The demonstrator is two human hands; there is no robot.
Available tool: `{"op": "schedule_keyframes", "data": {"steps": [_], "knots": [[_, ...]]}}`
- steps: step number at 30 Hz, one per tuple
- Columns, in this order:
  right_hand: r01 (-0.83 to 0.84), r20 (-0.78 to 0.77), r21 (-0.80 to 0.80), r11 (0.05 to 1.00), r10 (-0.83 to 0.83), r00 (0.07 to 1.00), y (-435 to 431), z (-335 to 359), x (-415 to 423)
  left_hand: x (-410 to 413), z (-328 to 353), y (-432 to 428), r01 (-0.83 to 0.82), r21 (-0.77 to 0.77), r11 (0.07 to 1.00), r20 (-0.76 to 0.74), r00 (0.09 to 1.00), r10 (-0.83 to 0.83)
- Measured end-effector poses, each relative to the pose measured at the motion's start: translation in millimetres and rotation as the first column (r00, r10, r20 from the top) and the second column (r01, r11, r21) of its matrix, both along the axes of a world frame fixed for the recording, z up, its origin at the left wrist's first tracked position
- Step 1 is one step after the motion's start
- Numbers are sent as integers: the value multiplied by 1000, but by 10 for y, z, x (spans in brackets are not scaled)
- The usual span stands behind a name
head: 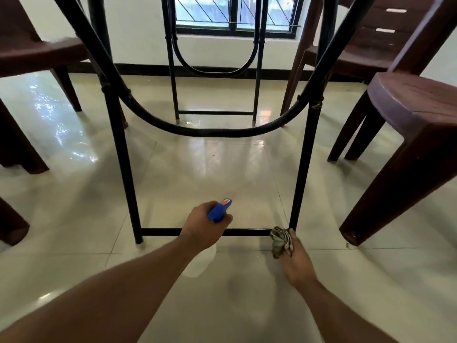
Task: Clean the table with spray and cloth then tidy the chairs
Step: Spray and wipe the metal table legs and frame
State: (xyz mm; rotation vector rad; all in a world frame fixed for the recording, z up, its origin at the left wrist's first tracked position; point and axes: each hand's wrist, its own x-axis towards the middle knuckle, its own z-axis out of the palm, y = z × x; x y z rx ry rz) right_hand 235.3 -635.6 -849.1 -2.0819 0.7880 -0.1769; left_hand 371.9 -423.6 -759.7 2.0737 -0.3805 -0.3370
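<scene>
I look low, under the table, at its black metal frame [123, 154]. My left hand [201, 227] grips a spray bottle [218, 210] with a blue trigger head; its pale body shows below the wrist. The nozzle points over the frame's bottom crossbar [163, 231]. My right hand [296, 261] holds a crumpled greenish cloth [279, 240] against the right end of that crossbar, beside the right leg [303, 169]. The table top is out of view.
Dark brown plastic chairs stand on both sides: one chair [415, 134] close on the right, another [366, 50] behind it, and chairs [37, 55] on the left. The glossy tiled floor [210, 164] runs to a white wall with a barred window [235, 13].
</scene>
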Motion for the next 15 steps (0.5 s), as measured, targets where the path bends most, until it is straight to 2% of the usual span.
{"op": "schedule_keyframes", "data": {"steps": [2, 3, 6, 9, 12, 15], "knots": [[30, -41, 144, 989, -24, 999, -28, 277, -54, -68, 68, 19, 40, 78, 996, -33, 999, -38], [46, -41, 164, 985, -40, 998, -42, 384, -41, -102, 94, 27, 56, 111, 992, -30, 998, -53], [58, -173, 129, 990, -35, 984, 62, 815, -81, -288, 434, 128, 110, 326, 939, 18, 992, -122], [-3, -261, 61, 998, 19, 965, 313, 1266, -49, -479, 741, 200, 92, 589, 803, 136, 968, -210], [13, -294, 100, 995, 17, 956, 572, 1877, -1, -625, 1152, 245, 106, 623, 775, 100, 972, -214], [77, -234, 318, 945, -1, 972, 884, 2440, -77, -804, 1560, 287, 154, 615, 773, 23, 977, -213]]}}
